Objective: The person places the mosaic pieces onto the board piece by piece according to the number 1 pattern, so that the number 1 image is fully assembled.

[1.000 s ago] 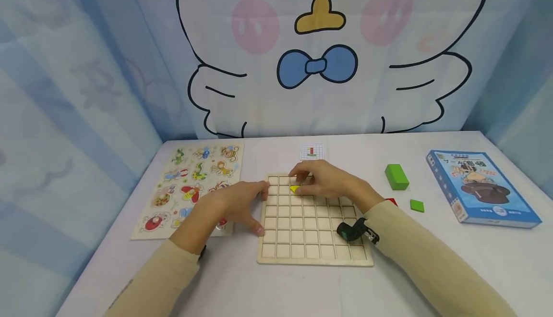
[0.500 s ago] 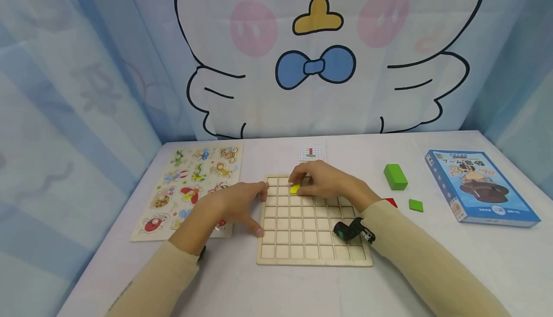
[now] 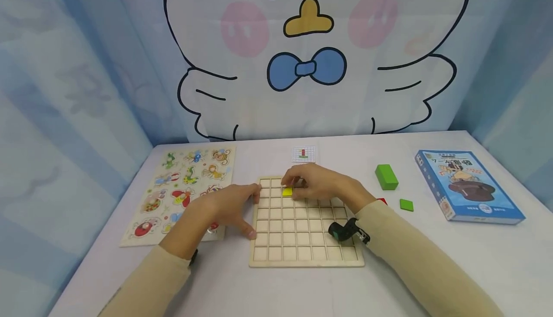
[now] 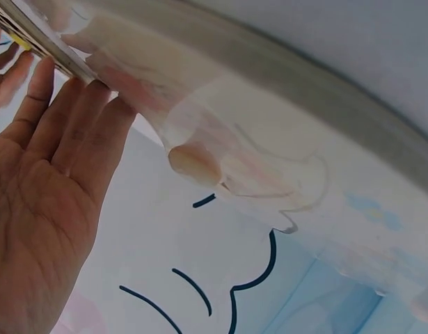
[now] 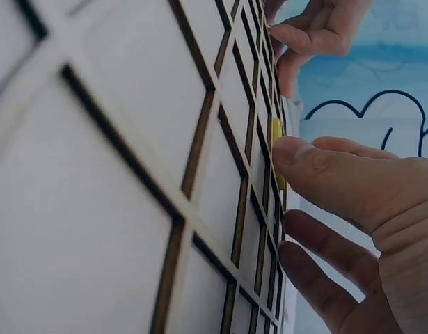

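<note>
A wooden grid board (image 3: 307,263) lies flat on the table in the head view. My left hand (image 3: 229,206) rests at its left edge, thumb and fingers spread, fingertips touching the rim. In the left wrist view the left hand's (image 4: 57,181) fingers lie straight against the board's edge. At the back of the grid my right hand (image 3: 317,182) pinches a small yellow square tile (image 3: 287,192) between thumb and fingers. The right wrist view shows the thumb (image 5: 304,163) at the yellow tile (image 5: 277,153), which sits in or right over a cell.
Behind the board lies a small pattern card (image 3: 304,153). To the right are a green block (image 3: 386,177), a green tile (image 3: 406,205), a partly hidden red piece (image 3: 382,201) and a blue box (image 3: 471,187). An animal picture board (image 3: 151,206) lies left.
The yellow tile has turned from slanted to square with the grid under my right hand's fingers. My left hand stays at the board's edge. The whole head view has shifted slightly.
</note>
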`<state>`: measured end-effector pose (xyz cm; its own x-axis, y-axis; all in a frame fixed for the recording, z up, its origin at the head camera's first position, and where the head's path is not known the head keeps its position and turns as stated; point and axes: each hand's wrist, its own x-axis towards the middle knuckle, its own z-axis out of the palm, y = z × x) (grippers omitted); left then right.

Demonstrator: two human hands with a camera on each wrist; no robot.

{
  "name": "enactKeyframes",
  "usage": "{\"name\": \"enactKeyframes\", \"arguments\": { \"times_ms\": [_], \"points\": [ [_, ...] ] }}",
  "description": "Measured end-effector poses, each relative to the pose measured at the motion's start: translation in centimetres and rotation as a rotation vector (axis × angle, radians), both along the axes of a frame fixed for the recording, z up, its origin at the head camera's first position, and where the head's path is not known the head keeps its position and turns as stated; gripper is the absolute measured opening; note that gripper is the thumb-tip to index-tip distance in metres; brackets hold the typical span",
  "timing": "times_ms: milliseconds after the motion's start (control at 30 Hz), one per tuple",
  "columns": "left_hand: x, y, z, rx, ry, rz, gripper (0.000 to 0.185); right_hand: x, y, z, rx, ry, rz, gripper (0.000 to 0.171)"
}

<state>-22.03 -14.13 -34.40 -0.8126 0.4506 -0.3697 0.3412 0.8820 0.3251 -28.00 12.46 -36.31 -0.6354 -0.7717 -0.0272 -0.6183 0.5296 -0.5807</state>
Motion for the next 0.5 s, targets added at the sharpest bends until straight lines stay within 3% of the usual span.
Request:
{"name": "enactKeyframes", "arguments": {
  "times_ms": [200, 500],
  "points": [
    [0.0, -0.1, 0.0, 0.013, 0.002, -0.002, 0.069, 0.5, 0.0, 0.4, 0.041, 0.020, 0.004, 0.034],
    [-0.1, -0.1, -0.3, 0.016, 0.004, -0.004, 0.070, 2.2, 1.3, 1.4, 0.013, 0.022, -0.019, 0.040]
  ]
}}
